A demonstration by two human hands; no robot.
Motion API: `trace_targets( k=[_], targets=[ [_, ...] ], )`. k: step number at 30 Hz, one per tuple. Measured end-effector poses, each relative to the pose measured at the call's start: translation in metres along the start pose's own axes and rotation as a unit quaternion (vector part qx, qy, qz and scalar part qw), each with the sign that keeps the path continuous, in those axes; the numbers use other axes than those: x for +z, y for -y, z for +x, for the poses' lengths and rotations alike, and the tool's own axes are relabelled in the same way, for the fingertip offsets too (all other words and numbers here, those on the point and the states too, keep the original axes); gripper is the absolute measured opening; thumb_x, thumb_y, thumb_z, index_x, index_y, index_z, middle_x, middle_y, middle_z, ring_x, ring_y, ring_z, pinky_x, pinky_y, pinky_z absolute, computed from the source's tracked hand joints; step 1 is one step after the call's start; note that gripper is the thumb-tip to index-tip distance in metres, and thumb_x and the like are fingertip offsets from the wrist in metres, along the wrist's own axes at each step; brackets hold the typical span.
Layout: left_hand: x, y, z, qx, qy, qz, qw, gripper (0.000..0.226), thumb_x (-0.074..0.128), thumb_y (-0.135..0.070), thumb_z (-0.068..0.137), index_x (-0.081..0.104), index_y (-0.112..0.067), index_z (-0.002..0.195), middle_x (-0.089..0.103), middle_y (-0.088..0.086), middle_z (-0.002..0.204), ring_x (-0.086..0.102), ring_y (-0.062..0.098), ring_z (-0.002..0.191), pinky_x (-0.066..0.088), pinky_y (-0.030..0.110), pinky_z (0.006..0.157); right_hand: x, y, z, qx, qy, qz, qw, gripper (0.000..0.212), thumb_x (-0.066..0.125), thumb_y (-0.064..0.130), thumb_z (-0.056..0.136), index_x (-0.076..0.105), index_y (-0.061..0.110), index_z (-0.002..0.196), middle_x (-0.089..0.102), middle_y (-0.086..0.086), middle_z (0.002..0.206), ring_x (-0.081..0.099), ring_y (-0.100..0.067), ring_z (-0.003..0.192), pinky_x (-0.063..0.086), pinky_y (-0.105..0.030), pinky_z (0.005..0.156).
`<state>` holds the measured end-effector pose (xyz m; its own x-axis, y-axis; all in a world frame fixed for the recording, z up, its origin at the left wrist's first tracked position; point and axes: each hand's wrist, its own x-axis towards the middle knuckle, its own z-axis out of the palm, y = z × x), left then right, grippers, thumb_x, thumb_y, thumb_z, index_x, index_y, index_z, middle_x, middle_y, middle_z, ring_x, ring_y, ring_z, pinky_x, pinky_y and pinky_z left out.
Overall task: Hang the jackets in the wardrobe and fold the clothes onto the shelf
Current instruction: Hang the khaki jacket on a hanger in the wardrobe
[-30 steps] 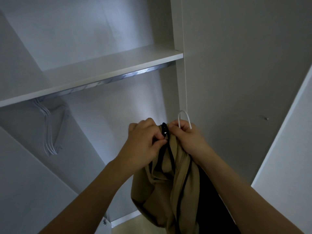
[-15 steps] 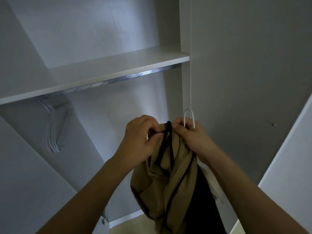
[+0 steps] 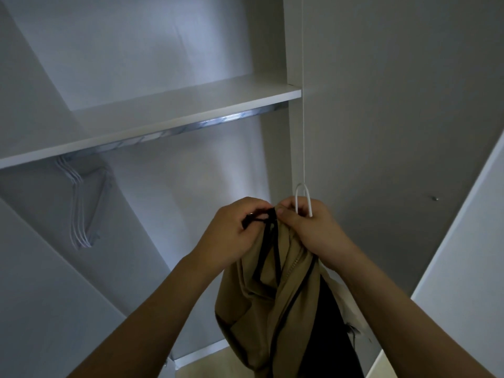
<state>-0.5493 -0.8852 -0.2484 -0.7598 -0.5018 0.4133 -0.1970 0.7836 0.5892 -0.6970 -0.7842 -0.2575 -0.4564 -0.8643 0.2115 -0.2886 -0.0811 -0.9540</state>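
Hanging step: both hands, left hand and right hand, pinch the tan jacket's collar on a white hanger (hook free) below the rail; next, lift the hook onto it

Open room is lying under the silver metal hanging rail from its middle to its right end. White wire hangers are crowding its left end, and the white wooden shelf is closing off the space directly above.
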Motion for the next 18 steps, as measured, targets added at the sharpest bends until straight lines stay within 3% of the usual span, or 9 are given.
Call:
trace_targets(
  k=[3,8,13,15,18],
  targets=[
    [-0.004,-0.003,0.004,0.008,0.023,0.048,0.999,0.022,0.053,-0.017,0.097,0.067,-0.023,0.113,0.067,-0.01,0.107,0.061,0.005,0.099,0.051,0.027,0.093,0.002,-0.001,-0.002,0.009,-0.012,0.018,1.0,0.02,0.058,0.02,0.095,0.072,0.023,0.081,0.071,0.0,0.078,0.067,-0.017,0.078,0.053,-0.033,0.076],
    [0.0,-0.005,-0.008,0.047,-0.031,0.097,0.994,0.028,0.053,-0.033,0.09,0.059,-0.02,0.114,0.057,-0.008,0.111,0.056,0.009,0.099,0.048,0.025,0.089,-0.003,0.002,0.0,0.02,-0.014,0.033,0.999,0.019,0.056,0.021,0.095,0.071,0.014,0.087,0.07,-0.009,0.086,0.066,-0.026,0.086,0.053,-0.045,0.087],
    [-0.003,-0.005,-0.006,0.128,-0.091,0.31,0.938,0.023,0.044,-0.02,0.089,0.066,-0.017,0.083,0.058,-0.003,0.077,0.052,0.02,0.075,0.032,0.033,0.076,-0.002,-0.001,0.004,0.033,-0.009,0.038,0.999,0.019,0.057,0.021,0.094,0.071,0.02,0.081,0.07,-0.002,0.083,0.066,-0.019,0.083,0.054,-0.036,0.082],
    [0.001,-0.009,-0.009,0.154,-0.064,0.365,0.916,0.02,0.045,-0.012,0.078,0.064,-0.019,0.075,0.054,-0.005,0.069,0.051,0.02,0.07,0.027,0.031,0.073,0.003,-0.003,0.009,0.041,-0.034,0.05,0.997,0.023,0.059,0.02,0.093,0.07,0.026,0.074,0.069,0.006,0.075,0.065,-0.011,0.076,0.051,-0.029,0.076],
    [0.009,-0.01,-0.022,0.216,0.007,0.329,0.919,0.026,0.034,-0.011,0.069,0.059,-0.018,0.068,0.052,-0.004,0.069,0.045,0.016,0.073,0.027,0.028,0.072,0.0,-0.004,0.025,0.075,-0.12,0.083,0.987,0.02,0.06,0.02,0.091,0.068,0.025,0.074,0.067,0.005,0.073,0.062,-0.012,0.074,0.047,-0.024,0.068]
  ],
)
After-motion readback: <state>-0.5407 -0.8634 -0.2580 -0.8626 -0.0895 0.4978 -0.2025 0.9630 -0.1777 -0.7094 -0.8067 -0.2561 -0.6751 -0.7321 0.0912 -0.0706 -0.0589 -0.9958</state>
